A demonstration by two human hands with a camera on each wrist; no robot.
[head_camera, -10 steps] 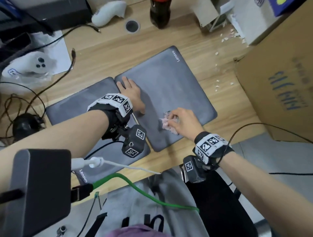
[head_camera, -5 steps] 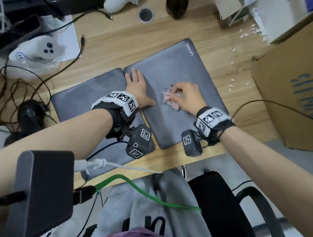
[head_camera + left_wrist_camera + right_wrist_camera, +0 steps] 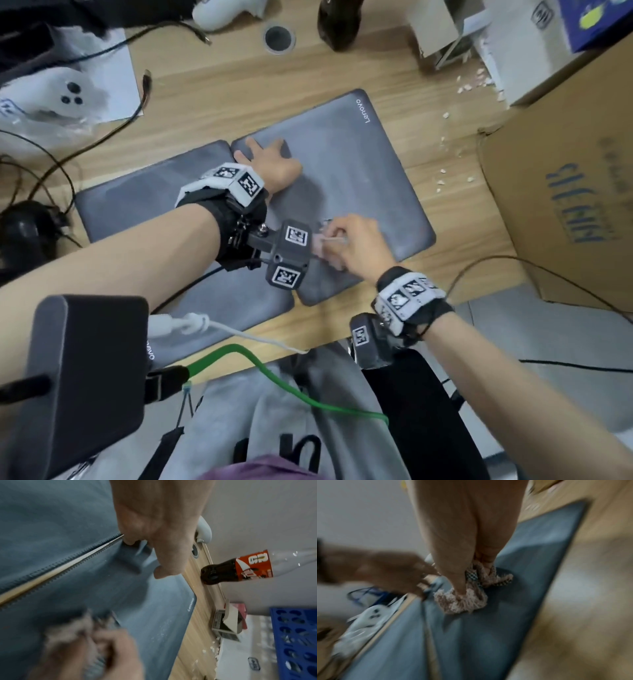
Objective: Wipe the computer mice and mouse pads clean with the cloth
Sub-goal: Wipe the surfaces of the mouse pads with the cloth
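Two grey Lenovo mouse pads lie side by side on the wooden desk: the right pad (image 3: 359, 164) and the left pad (image 3: 137, 205). My left hand (image 3: 269, 161) lies flat with straight fingers on the right pad's far left corner. My right hand (image 3: 352, 240) grips a bunched pink fluffy cloth (image 3: 464, 600) and presses it on the near part of the right pad (image 3: 522, 561). In the left wrist view the cloth (image 3: 68, 635) is blurred below my left hand (image 3: 154, 534). A black mouse (image 3: 24, 233) sits at the desk's left edge among cables.
A large cardboard box (image 3: 565, 205) stands right of the pads. A cola bottle (image 3: 240, 569) stands at the desk's back, with white controllers (image 3: 65, 96) at the back left. White crumbs (image 3: 445, 171) dot the desk by the box. Cables trail on the left and near edge.
My right hand has swept the cloth back toward the near edge of the right pad after going farther up it. My left hand has stayed flat on the pad's far left corner.
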